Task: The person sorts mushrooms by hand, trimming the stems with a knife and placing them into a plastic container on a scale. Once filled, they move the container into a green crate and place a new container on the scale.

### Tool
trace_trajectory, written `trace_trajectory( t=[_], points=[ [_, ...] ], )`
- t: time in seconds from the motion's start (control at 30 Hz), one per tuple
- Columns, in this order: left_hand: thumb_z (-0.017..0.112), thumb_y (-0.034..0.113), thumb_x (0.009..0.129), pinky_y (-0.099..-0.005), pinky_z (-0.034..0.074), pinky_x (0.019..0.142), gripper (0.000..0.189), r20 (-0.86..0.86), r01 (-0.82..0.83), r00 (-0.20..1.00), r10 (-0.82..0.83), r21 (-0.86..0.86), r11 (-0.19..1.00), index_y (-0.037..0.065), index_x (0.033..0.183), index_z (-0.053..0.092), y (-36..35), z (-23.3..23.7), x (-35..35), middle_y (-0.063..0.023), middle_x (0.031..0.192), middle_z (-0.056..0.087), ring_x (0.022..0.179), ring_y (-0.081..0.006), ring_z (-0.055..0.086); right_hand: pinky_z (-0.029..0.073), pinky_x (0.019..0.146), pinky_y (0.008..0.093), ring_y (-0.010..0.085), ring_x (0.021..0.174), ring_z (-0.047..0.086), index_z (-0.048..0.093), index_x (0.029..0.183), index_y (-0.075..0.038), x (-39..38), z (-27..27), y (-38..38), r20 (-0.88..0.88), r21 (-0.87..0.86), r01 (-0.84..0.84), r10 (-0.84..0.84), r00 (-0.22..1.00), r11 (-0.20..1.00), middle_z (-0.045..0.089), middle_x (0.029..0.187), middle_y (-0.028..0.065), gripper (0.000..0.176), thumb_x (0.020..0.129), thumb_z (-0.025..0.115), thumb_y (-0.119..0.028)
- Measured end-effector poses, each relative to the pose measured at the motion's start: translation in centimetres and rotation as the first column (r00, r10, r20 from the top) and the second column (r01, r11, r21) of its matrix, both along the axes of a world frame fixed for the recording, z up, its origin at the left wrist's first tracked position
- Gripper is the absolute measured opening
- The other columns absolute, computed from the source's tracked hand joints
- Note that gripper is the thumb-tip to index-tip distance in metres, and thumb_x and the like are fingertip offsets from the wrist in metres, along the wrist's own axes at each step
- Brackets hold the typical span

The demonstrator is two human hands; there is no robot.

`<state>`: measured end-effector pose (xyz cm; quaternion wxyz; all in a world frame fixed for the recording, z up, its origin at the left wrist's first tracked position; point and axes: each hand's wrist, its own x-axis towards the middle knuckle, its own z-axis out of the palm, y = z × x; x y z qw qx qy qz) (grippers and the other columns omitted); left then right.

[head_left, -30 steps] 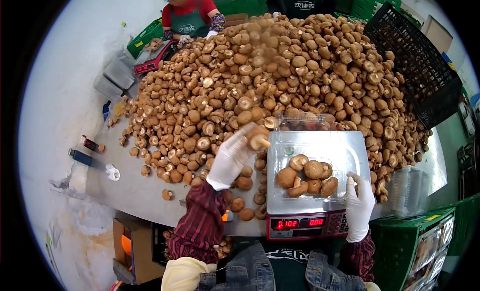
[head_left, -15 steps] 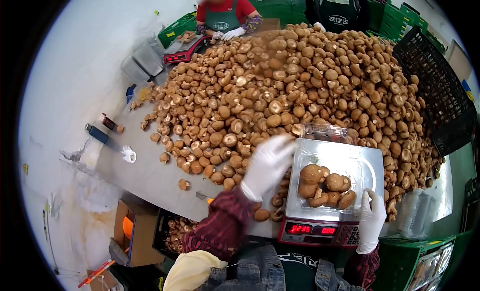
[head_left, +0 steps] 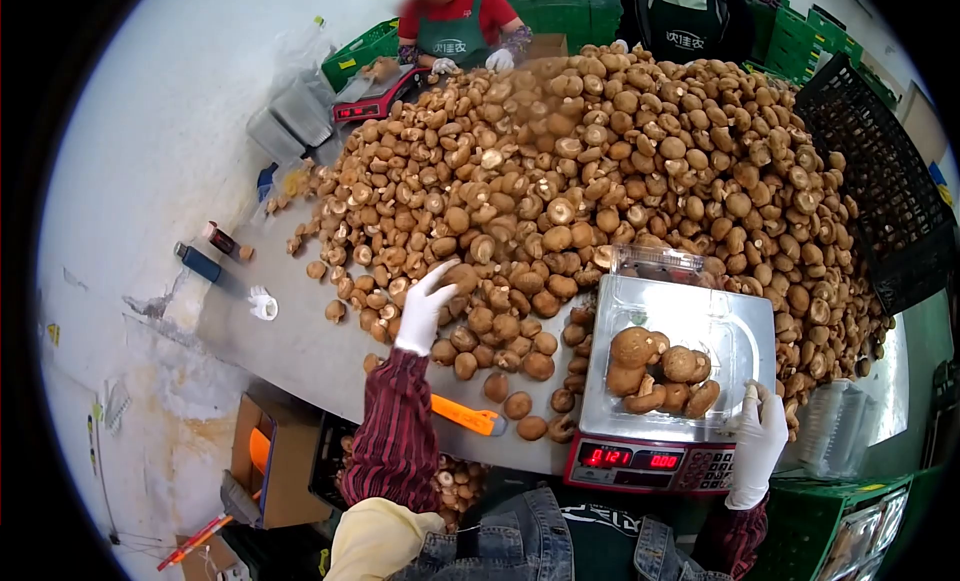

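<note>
My left hand [head_left: 428, 309], in a white glove, has its fingers on a brown mushroom [head_left: 460, 278] at the near left edge of the big mushroom pile [head_left: 640, 131]. A clear plastic tray [head_left: 640, 311] with several mushrooms [head_left: 678, 363] in it rests on the metal plate of a red scale [head_left: 650, 464], whose red digits are lit. At the scale's right front edge is my right hand [head_left: 758, 436], also gloved, its fingers by the tray's corner. Whether those fingers grip the tray edge is unclear.
An orange-handled tool [head_left: 465, 415] lies on the metal table [head_left: 270, 326]. Stacked clear trays [head_left: 838, 421] stand at the right, a black crate [head_left: 880, 171] beyond. Two people in green aprons stand across the pile, one beside another red scale [head_left: 375, 99]. Bottles [head_left: 198, 262] sit at the left.
My left hand has moved left from beside the scale to the pile's near left edge, onto a mushroom. The orange tool is now uncovered. The left digits on the scale have changed.
</note>
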<state>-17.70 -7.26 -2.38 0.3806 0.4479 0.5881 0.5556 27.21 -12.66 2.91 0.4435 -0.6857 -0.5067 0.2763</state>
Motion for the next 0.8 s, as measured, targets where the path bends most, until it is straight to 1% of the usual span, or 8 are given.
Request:
trace_trajectory(
  t=[0.1, 0.23, 0.3, 0.33, 0.43, 0.53, 0.73, 0.8],
  points=[
    [0.055, 0.002, 0.082, -0.0257, 0.042, 0.092, 0.042, -0.219, 0.048, 0.974, -0.056, -0.043, 0.998, -0.002, 0.124, 0.055, -5.1, 2.8, -1.1, -0.0092, 0.12, 0.06, 0.107, -0.0157, 0.056, 0.045, 0.061, 0.024, 0.0108, 0.067, 0.053, 0.063, 0.103, 0.003, 1.3, -0.3, -0.2, 0.284, 0.1, -0.005, -0.023, 0.959, 0.995, 0.06, 0.083, 0.0063, 0.018, 0.093, 0.056, -0.011],
    [0.06, 0.009, 0.081, -0.0265, 0.046, 0.085, 0.04, -0.368, 0.257, 0.832, -0.416, -0.408, 0.876, 0.003, 0.121, 0.058, -15.0, 4.4, -5.7, -0.011, 0.11, 0.064, 0.1, -0.0165, 0.06, 0.046, 0.069, 0.024, 0.011, 0.075, 0.055, 0.063, 0.103, 0.002, 2.2, -0.5, -0.2, 0.19, 0.037, 0.068, -0.074, 0.979, 0.997, 0.062, 0.087, 0.0058, 0.018, 0.093, 0.056, -0.011],
    [0.065, 0.012, 0.079, -0.0293, 0.048, 0.081, 0.041, -0.473, 0.043, 0.685, -0.554, -0.733, 0.679, 0.008, 0.119, 0.06, -18.1, 5.5, -6.5, -0.0143, 0.101, 0.064, 0.092, -0.0228, 0.062, 0.046, 0.07, 0.0236, 0.0104, 0.077, 0.055, 0.063, 0.103, 0.002, 2.0, -0.5, 0.0, 0.155, 0.011, 0.08, -0.081, 0.985, 0.997, 0.063, 0.087, 0.0059, 0.018, 0.093, 0.057, -0.011],
    [0.069, 0.014, 0.076, -0.0327, 0.049, 0.078, 0.04, -0.713, -0.09, 0.483, -0.508, -0.618, 0.781, 0.01, 0.116, 0.062, -19.2, 4.9, -6.4, -0.0157, 0.095, 0.062, 0.088, -0.0299, 0.06, 0.046, 0.07, 0.0235, 0.0103, 0.076, 0.055, 0.063, 0.103, 0.002, 2.0, -0.8, 0.2, 0.162, 0.039, 0.061, -0.066, 0.985, 0.997, 0.062, 0.087, 0.0059, 0.018, 0.093, 0.057, -0.011],
    [0.07, 0.014, 0.075, -0.0343, 0.049, 0.079, 0.038, -0.904, -0.08, 0.395, -0.164, -0.212, 0.974, 0.008, 0.113, 0.063, -16.6, 4.2, -4.2, -0.0146, 0.097, 0.063, 0.088, -0.032, 0.06, 0.045, 0.066, 0.0233, 0.0099, 0.072, 0.054, 0.063, 0.102, 0.003, 0.8, -0.3, 0.5, 0.206, 0.141, 0.005, -0.035, 0.978, 0.99, 0.061, 0.084, 0.0055, 0.017, 0.092, 0.057, -0.01],
    [0.066, 0.008, 0.079, -0.0303, 0.048, 0.083, 0.026, -0.711, 0.075, 0.702, -0.045, 0.011, 0.997, 0.004, 0.104, 0.065, -9.1, 4.4, 1.4, -0.0123, 0.103, 0.063, 0.096, -0.0275, 0.061, 0.042, 0.06, 0.024, 0.0099, 0.065, 0.05, 0.063, 0.1, 0.004, -0.8, 1.0, 0.2, -0.02, 0.008, 0.034, -0.034, 0.999, 0.999, 0.058, 0.08, 0.0052, 0.015, 0.091, 0.058, -0.008],
    [0.066, 0.005, 0.076, -0.0347, 0.043, 0.092, 0.037, -0.845, 0.246, 0.517, -0.136, -0.006, 0.969, 0.009, 0.113, 0.061, 5.1, -0.8, 7.7, -0.0096, 0.113, 0.056, 0.11, -0.0284, 0.049, 0.041, 0.058, 0.0228, 0.0101, 0.061, 0.049, 0.063, 0.101, 0.004, 0.6, -0.1, -0.5, 0.263, 0.176, -0.043, -0.005, 0.965, 0.984, 0.055, 0.079, 0.0052, 0.016, 0.092, 0.056, -0.009],
    [0.065, 0.004, 0.077, -0.0303, 0.042, 0.092, 0.037, -0.664, 0.253, 0.707, -0.242, -0.082, 0.964, 0.007, 0.114, 0.061, 6.8, -1.8, 7.2, -0.0075, 0.113, 0.058, 0.109, -0.0231, 0.053, 0.038, 0.052, 0.0199, 0.0052, 0.055, 0.044, 0.063, 0.101, 0.004, 1.1, 0.3, -0.9, 0.306, 0.217, -0.043, -0.026, 0.952, 0.975, 0.053, 0.081, 0.0023, 0.018, 0.094, 0.055, -0.011]
  ],
)
